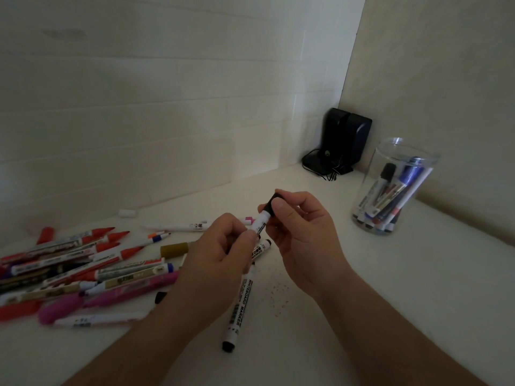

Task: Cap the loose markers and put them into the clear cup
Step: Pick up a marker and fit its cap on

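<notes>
A white-barrelled marker (260,222) is held above the table (348,288): its barrel is gripped by the curled fingers of the left hand (220,246), while its black cap (271,204) is pinched between thumb and fingers of the right hand (299,232). The cap appears seated on the barrel end, though whether it is fully closed cannot be told. A partly seated cap is judged the main risk, since it could work loose in the clear cup (393,188) and let the tip dry or mark its neighbours. The cup stands well apart to the right, near the wall, already holding several markers; a careless drop against its rim could tip it. A whiteboard marker (239,305) lies just beneath the hands and could be rolled by a wrist. A pile of loose markers (83,268) is spread to the left. Dark specks (276,293) are noted on the pale surface. A black device (341,140) with cables sits in the corner. Lighting is dim.
</notes>
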Tool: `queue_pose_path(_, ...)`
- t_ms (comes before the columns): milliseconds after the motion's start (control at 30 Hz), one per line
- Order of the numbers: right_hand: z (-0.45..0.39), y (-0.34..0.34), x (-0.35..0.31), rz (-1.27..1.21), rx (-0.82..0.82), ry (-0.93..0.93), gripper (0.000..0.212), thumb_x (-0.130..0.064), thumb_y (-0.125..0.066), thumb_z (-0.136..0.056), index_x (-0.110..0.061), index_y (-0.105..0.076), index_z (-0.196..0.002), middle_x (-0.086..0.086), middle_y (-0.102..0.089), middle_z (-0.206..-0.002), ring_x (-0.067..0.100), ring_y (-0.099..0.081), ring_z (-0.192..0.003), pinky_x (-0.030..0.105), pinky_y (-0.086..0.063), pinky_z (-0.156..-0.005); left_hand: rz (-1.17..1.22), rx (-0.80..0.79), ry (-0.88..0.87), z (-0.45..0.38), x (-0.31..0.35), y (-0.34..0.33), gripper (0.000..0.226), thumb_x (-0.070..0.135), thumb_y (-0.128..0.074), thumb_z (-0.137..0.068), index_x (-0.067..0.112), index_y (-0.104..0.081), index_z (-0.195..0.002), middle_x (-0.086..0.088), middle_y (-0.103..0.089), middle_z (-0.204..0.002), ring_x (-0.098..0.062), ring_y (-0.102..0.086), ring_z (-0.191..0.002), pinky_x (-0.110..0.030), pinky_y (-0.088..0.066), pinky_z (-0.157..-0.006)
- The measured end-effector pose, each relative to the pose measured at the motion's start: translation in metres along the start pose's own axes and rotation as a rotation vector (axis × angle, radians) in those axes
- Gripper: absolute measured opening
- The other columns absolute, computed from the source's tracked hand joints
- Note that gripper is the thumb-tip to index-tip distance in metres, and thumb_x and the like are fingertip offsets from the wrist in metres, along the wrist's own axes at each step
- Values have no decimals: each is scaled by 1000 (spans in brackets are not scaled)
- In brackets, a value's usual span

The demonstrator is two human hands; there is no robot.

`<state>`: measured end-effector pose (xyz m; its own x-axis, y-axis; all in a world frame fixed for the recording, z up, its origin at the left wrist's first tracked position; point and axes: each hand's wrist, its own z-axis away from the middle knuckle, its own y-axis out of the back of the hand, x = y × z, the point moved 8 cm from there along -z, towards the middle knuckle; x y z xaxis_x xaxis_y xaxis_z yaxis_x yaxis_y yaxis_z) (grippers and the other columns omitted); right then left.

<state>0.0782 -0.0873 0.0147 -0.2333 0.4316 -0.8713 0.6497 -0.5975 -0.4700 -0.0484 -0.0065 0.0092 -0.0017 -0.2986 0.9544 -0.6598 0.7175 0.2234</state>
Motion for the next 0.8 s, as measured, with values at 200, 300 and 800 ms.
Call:
queue_pose_path(200, 3, -2, -2, 142, 11, 70, 12, -4, -66, -96, -15, -71, -95, 17, -77, -94, 29, -69, -89, 40, -54, -82, -359, 140, -278, 11, 20, 8, 22, 33, -52, -99, 22, -47, -80, 6, -41, -56, -6, -43, -54, -16, -39, -49)
queue_pose_path(300, 4, -1, -3, 161, 16, 84, 10, -4, -66, -95, -14, -70, -95, 18, -77, -95, 28, -70, -88, 38, -56, -81, -458, 161, -338, 12, 22, 9, 23, 32, -52, -99, 21, -46, -80, 8, -40, -56, -5, -47, -58, -12, -40, -51)
queue_pose_path(800, -2, 27, -37, -11, 182, 126, 8, -9, -63, -99, -15, -67, -101, 11, -76, -97, 19, -69, -81, 28, -56, -76, -263, -122, -118, -3, 16, 45, 20, 30, -46, -106, 31, -61, -93, 4, -54, -59, -9, -41, -46, -27, -37, -42)
